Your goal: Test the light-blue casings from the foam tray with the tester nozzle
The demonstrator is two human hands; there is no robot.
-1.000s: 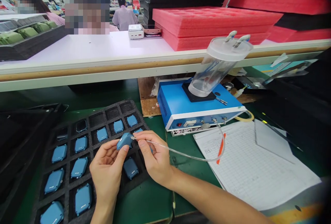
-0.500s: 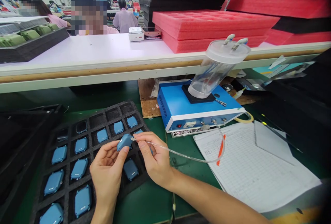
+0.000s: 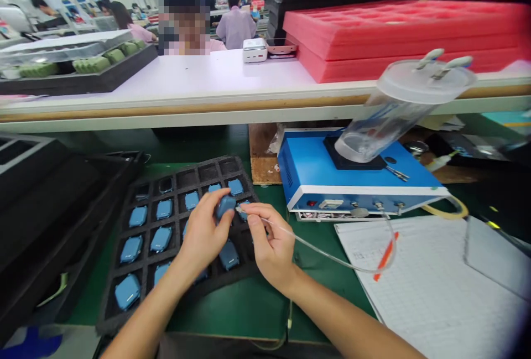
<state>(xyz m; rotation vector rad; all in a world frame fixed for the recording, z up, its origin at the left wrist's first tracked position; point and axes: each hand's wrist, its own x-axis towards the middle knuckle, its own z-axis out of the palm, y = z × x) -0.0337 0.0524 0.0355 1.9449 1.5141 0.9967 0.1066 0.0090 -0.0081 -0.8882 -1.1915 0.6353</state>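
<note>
My left hand (image 3: pixel 205 226) is closed on a small blue watch case (image 3: pixel 225 206), held between thumb and fingers. My right hand (image 3: pixel 271 240) pinches the tip end of a clear thin tube (image 3: pixel 319 255), which meets the side of the case or stops just short of it; I cannot tell which. Below both hands lies a black foam tray (image 3: pixel 186 179) with compartments, many holding more blue cases (image 3: pixel 131 249). The tube runs rightward to the front of a blue box-shaped machine (image 3: pixel 332 151). My left hand and forearm cover part of the tray.
A clear cylinder (image 3: pixel 385 115) leans on the machine. Written sheets (image 3: pixel 398 287) lie at right. Black trays (image 3: pixel 53 198) are stacked at left. A white shelf (image 3: pixel 199 79) crosses above, carrying red foam (image 3: pixel 373 43) and a white device (image 3: pixel 254 50). Several people sit beyond it.
The view has swung left, so things sit farther right. My left hand has turned, and the watch case in it now faces another way. The tube end stays near the case.
</note>
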